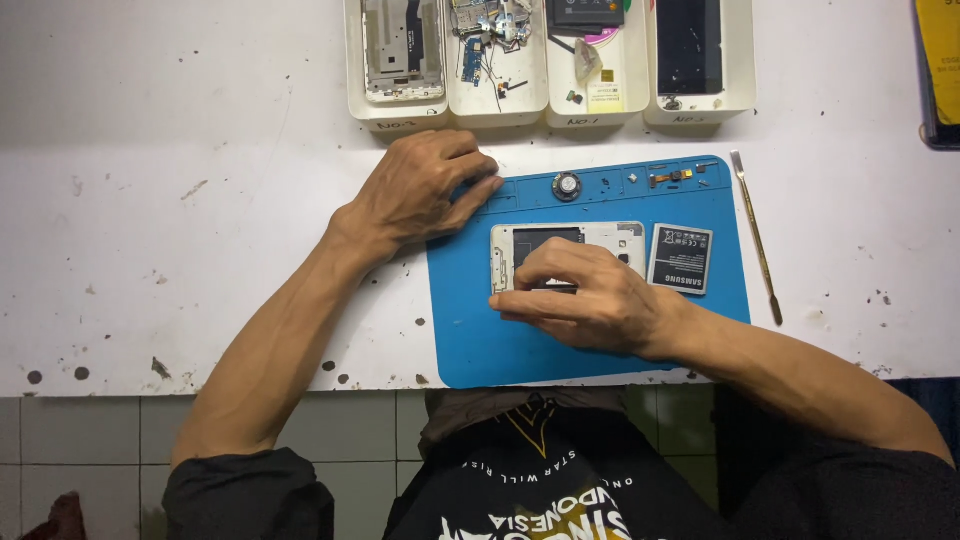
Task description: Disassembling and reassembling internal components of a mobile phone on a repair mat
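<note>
A white phone frame (600,238) with an open battery bay lies on a blue work mat (470,340). My right hand (585,297) rests over the frame's lower half, fingers pressing on its edge. At the mat's top left corner my left hand (425,188) lies curled, fingertips touching the mat's small-parts slots; whether it holds anything is hidden. A flat black battery (680,258) sits on the mat just right of the frame. A small round speaker part (567,185) and a tiny camera part (670,178) lie in the mat's top strip.
Several cream trays (545,110) line the back of the white table (180,230), holding a phone frame (402,50), loose circuit parts (488,35) and a dark screen (690,45). A thin metal pry tool (757,235) lies right of the mat. Tiled floor shows below the table edge.
</note>
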